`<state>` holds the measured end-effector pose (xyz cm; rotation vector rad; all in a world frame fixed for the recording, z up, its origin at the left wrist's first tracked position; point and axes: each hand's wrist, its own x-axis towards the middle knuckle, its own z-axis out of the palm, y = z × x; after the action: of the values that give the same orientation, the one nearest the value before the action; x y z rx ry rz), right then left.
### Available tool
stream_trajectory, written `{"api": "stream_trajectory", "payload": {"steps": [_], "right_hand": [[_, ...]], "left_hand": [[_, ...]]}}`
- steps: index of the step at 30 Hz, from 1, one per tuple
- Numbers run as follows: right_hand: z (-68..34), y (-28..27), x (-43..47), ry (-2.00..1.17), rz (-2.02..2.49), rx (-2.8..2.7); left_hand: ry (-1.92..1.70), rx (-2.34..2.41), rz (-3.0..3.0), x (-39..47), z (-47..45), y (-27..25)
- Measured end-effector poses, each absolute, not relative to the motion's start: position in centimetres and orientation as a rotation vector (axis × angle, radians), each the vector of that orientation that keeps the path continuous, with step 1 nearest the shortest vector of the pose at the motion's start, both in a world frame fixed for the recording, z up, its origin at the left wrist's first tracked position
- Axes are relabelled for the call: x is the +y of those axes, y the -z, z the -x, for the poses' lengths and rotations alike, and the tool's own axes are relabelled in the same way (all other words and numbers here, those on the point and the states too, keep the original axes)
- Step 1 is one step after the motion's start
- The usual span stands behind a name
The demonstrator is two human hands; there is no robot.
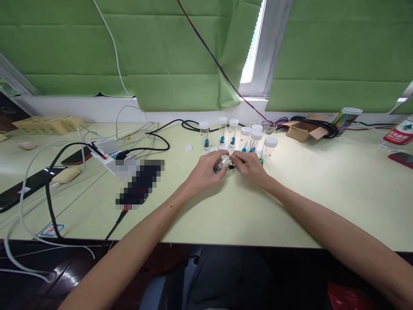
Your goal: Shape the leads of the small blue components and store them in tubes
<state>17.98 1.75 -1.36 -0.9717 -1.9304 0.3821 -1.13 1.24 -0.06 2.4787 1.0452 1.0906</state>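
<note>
My left hand (208, 170) is wrapped round a clear plastic vial (222, 163) lying tilted, with something blue near its lower end. At the vial's mouth my right hand (250, 167) is closed in a pinch; the fingers hide what is between them. A small dark piece (231, 166) shows just below the fingertips. Behind my hands stand several clear vials with white caps, among them a vial (204, 135) at the left, with small blue pieces inside. A vial (270, 145) on the right has a green piece near it. One loose white cap (188, 148) lies on the table.
An open cardboard box (301, 131) with black cable stands at the back right, beside a printed canister (346, 120). To the left are a power strip (109, 157), tangled cables, a blurred-out dark device (140, 185) and a phone (29, 185). A red-labelled bottle (400, 133) stands far right.
</note>
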Motion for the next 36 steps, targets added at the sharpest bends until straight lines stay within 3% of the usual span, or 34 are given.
{"api": "stream_trajectory", "payload": {"steps": [17,36], "right_hand": [[-18.18,1.35,2.09,-0.179,0.878,-2.014],[-17.86,1.09,1.69,-0.328,0.95,-1.939]], "left_hand": [[-1.073,1.033,-2.523,1.33,1.24,0.05],[-1.042,1.039,-2.51,1.62,1.36,0.32]]}}
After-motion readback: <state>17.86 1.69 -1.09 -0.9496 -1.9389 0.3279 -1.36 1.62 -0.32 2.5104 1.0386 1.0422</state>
